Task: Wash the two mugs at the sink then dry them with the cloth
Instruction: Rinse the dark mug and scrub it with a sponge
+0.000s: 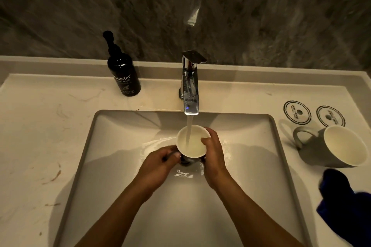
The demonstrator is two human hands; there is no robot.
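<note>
left hand [158, 163] gripped mug [191, 142] handle, right hand [213, 152] held rim | tap [190, 86] ran into sink [124, 146] | pale counter [40, 126]: second mug [339, 146], blue cloth [349, 204], soap bottle [122, 68] | dark stone wall [261, 16]

A dark hand-wash bottle [124, 70] stands on the counter [44, 126], two round coasters [297, 114] opposite.

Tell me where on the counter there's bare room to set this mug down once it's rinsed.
The widest bare patch is the counter left of the sink, in front of the hand wash bottle. Right of the sink is crowded: the second mug, two round coasters behind it and the blue cloth in front.
</note>
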